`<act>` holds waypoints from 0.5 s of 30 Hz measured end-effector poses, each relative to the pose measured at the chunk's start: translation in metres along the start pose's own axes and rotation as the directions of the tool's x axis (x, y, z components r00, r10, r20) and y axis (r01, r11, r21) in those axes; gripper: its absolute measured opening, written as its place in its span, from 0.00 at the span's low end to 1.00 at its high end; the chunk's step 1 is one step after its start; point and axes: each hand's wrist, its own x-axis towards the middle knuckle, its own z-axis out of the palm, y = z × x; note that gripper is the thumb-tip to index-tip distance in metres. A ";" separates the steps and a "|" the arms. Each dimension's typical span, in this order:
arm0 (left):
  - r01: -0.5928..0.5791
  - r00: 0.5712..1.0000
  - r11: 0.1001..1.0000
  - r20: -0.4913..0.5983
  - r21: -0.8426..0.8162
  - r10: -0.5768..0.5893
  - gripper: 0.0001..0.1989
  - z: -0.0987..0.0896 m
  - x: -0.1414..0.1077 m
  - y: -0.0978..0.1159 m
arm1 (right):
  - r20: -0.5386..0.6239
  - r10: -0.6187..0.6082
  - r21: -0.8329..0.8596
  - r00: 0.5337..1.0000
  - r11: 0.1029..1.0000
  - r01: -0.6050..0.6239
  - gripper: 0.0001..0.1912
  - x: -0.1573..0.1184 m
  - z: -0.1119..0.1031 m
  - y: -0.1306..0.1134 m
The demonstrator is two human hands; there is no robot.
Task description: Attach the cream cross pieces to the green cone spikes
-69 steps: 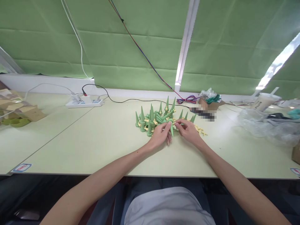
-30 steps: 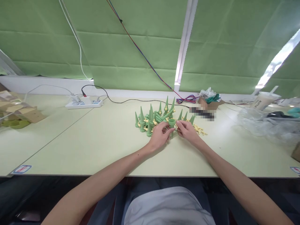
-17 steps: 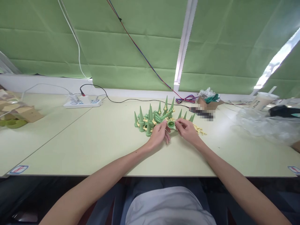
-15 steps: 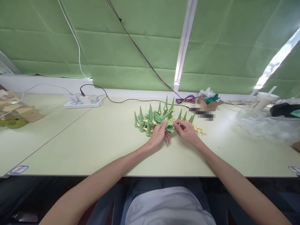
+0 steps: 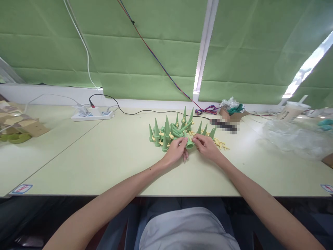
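Note:
A hollow green plastic cone [image 5: 190, 144] is gripped by my left hand [image 5: 177, 150], thumb and fingers closed on its side. Its wide base tips down toward the table. Against the cone's other side, my right hand [image 5: 207, 146] is closed in a pinch; what lies between the fingertips is too small to make out. Just beyond my hands stand several green cones [image 5: 167, 135] with small yellow pieces fixed to their sides. More green cones lie in a heap [image 5: 177, 131] among them. Loose small yellow pieces [image 5: 221, 144] are scattered right of my right hand.
A white power strip [image 5: 92, 114] sits at the back left, its black cable running along the table's rear. Cardboard pieces [image 5: 33, 126] lie far left. To the right are crumpled clear plastic [image 5: 291, 139], a lidded cup [image 5: 292, 111] and a small open carton [image 5: 231, 115].
The cone in my left hand has been turned: its open base faced me before and now points more downward. Both hands have stayed nearly in place.

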 end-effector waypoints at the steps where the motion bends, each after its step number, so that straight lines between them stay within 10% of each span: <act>1: -0.020 1.000 0.999 -0.001 0.027 0.020 0.22 0.000 -0.001 0.000 | -0.003 -0.001 -0.008 1.000 1.000 0.001 0.15 0.000 0.000 0.000; 15: -0.278 0.940 0.880 -0.080 0.385 0.332 0.14 0.000 -0.004 0.002 | 0.017 0.022 -0.053 1.000 0.998 -0.021 0.21 0.002 0.000 0.001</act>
